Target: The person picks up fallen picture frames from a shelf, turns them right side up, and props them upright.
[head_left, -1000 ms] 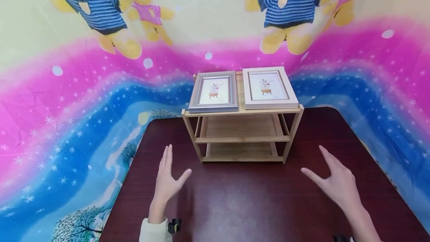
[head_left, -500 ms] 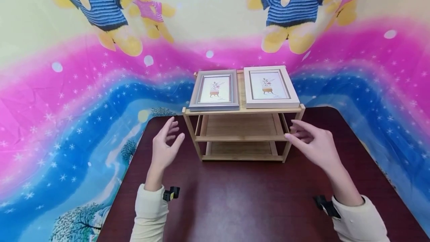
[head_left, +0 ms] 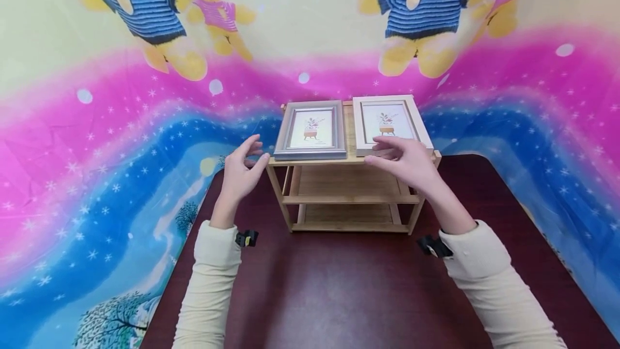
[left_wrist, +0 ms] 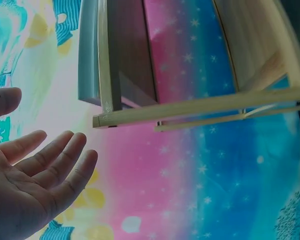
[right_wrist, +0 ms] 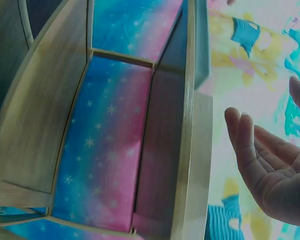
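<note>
A silver-grey picture frame and a white picture frame lie side by side on the top of a small wooden shelf rack. Just left of the silver-grey frame's front corner is my left hand, fingers loosely bent, thumb apart. My right hand hovers before the white frame and covers its lower right part. In the right wrist view this hand has nothing in it, and the palm of the left hand also holds nothing in its own wrist view.
The rack stands at the back of a dark red-brown table. Behind and beside it hangs a cloth backdrop printed with bears and snowflakes. Two lower shelves sit beneath the top one. Black wrist cameras show at both cuffs.
Both hands have risen from the table's front toward the rack's top. The right hand has also swung left, in front of the white frame. Fingers went from spread to loosely bent. Both frames stay put.
</note>
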{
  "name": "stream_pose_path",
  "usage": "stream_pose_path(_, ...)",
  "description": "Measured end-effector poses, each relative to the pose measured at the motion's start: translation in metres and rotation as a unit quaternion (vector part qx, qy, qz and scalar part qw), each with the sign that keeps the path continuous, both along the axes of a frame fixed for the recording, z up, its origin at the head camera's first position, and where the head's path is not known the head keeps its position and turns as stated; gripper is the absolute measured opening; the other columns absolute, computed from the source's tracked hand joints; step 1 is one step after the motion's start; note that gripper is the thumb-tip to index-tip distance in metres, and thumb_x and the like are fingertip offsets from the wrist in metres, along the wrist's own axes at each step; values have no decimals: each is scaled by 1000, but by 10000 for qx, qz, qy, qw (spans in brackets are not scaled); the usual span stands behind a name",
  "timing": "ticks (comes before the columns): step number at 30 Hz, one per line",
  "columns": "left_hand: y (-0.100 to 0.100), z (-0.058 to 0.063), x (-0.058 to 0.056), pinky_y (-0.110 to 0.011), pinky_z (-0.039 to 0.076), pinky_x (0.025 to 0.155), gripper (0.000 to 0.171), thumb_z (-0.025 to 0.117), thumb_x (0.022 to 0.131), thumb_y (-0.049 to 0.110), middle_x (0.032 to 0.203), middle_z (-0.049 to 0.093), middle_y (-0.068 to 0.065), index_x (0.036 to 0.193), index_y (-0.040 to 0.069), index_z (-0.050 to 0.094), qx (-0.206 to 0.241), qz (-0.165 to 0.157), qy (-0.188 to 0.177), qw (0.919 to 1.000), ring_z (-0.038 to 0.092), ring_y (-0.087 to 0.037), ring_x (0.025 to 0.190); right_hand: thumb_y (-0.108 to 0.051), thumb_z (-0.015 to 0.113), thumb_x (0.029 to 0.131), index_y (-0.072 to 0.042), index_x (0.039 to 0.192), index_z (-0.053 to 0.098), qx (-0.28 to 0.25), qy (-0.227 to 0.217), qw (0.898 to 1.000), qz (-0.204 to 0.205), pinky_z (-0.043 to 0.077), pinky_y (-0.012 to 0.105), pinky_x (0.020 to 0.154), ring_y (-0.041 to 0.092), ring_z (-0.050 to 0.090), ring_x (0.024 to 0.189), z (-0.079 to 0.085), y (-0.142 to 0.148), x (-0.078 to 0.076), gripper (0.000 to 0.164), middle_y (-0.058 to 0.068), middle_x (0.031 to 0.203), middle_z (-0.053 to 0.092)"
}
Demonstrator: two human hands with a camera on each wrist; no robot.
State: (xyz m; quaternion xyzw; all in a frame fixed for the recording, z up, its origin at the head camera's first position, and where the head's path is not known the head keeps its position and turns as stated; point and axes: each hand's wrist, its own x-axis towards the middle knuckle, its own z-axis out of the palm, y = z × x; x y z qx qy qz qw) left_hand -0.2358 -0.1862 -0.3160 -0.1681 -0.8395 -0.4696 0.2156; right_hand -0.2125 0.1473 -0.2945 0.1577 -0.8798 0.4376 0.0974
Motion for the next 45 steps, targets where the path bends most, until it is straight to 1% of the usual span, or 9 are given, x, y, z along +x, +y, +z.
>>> stream_pose_path(3,2,6,-11,-43,48,82,47,59,87,16,116,57,-19,131,3,47,-170,13,-110,9998,56,-29,103,-32,73,76,0,125,54,-29,22,9999,117,49,42,79,29,62,91,4,-11,-12,61,17,111,62)
stream_pose_path(7,6,12,-24,-43,45,88,49,57,89,21,119,56,-17,133,5,45,-341,14,-465,9983,54,-29,107,-26,76,73,4,123,53,139,296,9994,149,50,41,78,30,62,92,7,-26,-24,63,20,113,60)
stream_pose_path(13,14,19,-44,-43,41,93,50,57,89,26,122,55,-15,135,9,44,-230,-17,-1039,9943,51,-27,113,-32,79,68,3,130,46,752,202,9969,139,46,41,84,32,56,101,13,-45,-41,79,22,115,57)
stream_pose_path(18,22,22,-60,-41,41,94,51,57,89,27,123,54,-15,135,9,43,-180,66,-1397,9900,50,-26,113,-41,81,62,4,133,40,1548,17,9879,88,32,49,97,37,41,117,15,-55,-54,93,22,126,49)
stream_pose_path(23,27,23,-73,-43,39,95,54,55,90,29,128,49,-15,138,10,39,-335,290,-1862,9815,45,-27,118,-51,80,57,-1,137,35,2034,-158,9789,-151,19,55,97,36,27,124,11,-61,-65,104,17,127,48)
stream_pose_path(26,27,23,-80,-43,40,94,55,54,90,32,127,49,-15,138,9,39,-452,423,-2111,9755,45,-28,117,-56,79,56,-3,129,43,2202,-251,9748,-259,18,54,96,35,25,125,8,-64,-70,97,13,117,54)
stream_pose_path(29,28,21,-86,-43,41,92,58,53,90,34,125,49,-17,138,6,38,-660,457,-2306,9697,47,-29,114,-59,77,55,-4,114,52,2439,-254,9688,-349,19,51,94,33,25,124,6,-67,-73,84,9,102,57)
stream_pose_path(35,31,17,-92,-42,42,92,63,53,89,38,126,49,-20,138,2,36,-998,436,-2530,9613,48,-30,113,-62,75,55,-7,90,56,2929,-179,9552,-379,22,51,92,33,27,123,5,-71,-75,68,9,92,60)
stream_pose_path(45,35,9,-98,-39,45,87,44,52,92,26,118,56,-17,128,0,51,-780,442,-2316,9687,54,-27,104,-60,75,57,-7,88,57,2935,-152,9552,-352,22,49,90,31,31,118,5,-71,-77,64,9,92,61)
